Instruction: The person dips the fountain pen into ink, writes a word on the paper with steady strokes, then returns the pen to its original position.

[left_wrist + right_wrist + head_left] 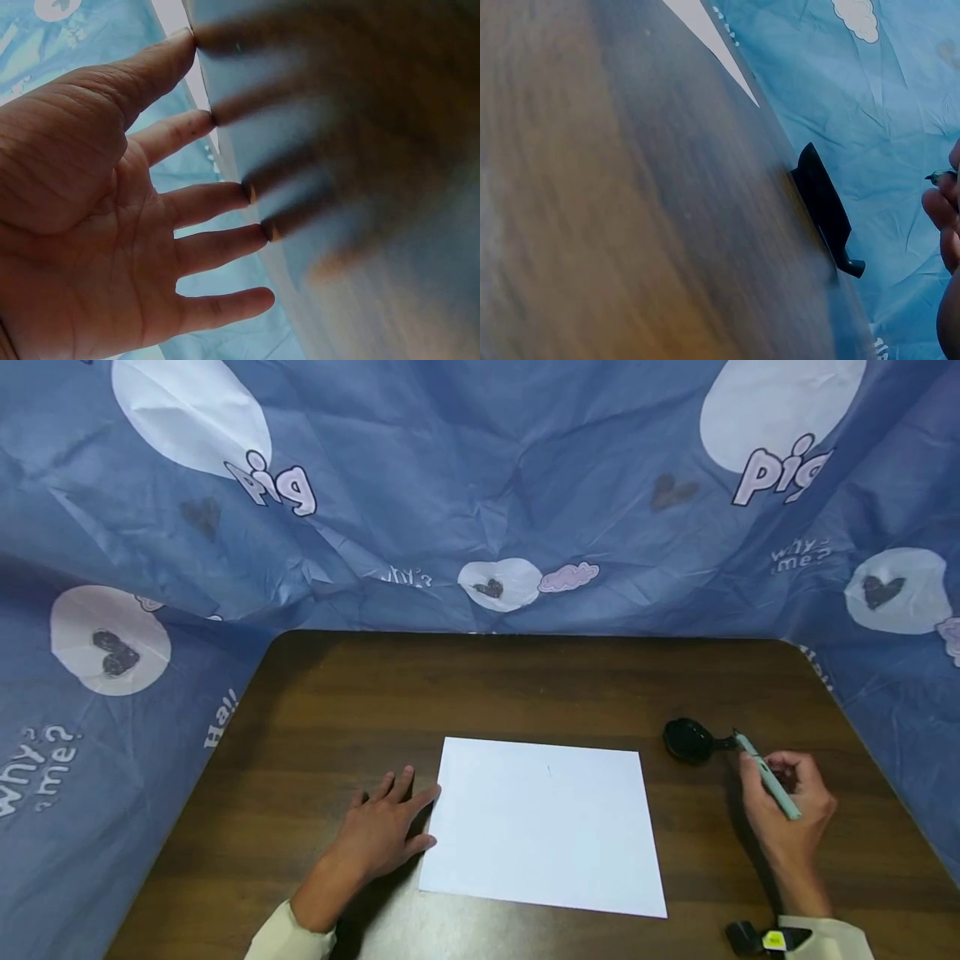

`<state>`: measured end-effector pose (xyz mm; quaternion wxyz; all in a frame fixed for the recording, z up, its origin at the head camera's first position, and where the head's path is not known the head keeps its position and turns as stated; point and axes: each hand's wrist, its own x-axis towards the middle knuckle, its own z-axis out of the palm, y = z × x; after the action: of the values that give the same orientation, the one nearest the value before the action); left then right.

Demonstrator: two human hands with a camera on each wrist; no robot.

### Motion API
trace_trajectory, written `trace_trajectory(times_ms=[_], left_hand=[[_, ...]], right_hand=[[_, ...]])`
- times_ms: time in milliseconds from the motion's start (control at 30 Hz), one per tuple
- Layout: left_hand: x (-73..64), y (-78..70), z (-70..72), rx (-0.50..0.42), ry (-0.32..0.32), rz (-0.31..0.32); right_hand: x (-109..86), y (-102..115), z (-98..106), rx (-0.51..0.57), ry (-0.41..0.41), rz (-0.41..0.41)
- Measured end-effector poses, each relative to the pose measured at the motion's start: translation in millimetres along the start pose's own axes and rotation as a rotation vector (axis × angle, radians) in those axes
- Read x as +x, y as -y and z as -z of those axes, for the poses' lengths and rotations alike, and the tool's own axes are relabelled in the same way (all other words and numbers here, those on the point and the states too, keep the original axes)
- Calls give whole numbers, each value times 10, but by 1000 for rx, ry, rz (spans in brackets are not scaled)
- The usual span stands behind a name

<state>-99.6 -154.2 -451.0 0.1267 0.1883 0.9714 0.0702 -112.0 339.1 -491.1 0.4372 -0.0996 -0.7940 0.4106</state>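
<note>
A white sheet of paper (540, 827) lies on the brown wooden table, with one short dark pen stroke near its top. My left hand (384, 828) is spread flat to the left of the sheet, its thumb and index fingertips at the left edge. In the left wrist view that hand (142, 195) shows its palm side, fingers apart. To the right of the sheet, my right hand (791, 802) grips a mint-green pen (768, 778), dark tip pointing up and left. Only some fingers of the right hand (949, 217) show at the right wrist view's edge.
A rounded black object with a short stem (688, 741) lies on the table (487, 685) just left of the pen's tip. Blue printed cloth (487, 468) hangs behind the table and along both sides. A black device (765, 938) sits at the right wrist.
</note>
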Motion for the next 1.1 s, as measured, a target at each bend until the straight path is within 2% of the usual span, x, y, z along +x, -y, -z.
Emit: trace_trajectory(times_ms=[233,400,567,733,933,1100], left_hand=[[13,-4,5,-4,7,11],[9,-3,4,4,0,-1],[4,-17,-12,-1,16,1],[-1,-17,-7,8,1,5],[-28,-14,5,13,7,12],[1,-10,5,24,-11,2]], right_hand=[[20,-10,-36,101,-7,52],[10,-11,-16,105,40,50],[-4,2,19,67,76,44],[-8,12,12,42,120,17],[-10,15,-24,-67,152,8],[10,5,-42,-137,235,-59]])
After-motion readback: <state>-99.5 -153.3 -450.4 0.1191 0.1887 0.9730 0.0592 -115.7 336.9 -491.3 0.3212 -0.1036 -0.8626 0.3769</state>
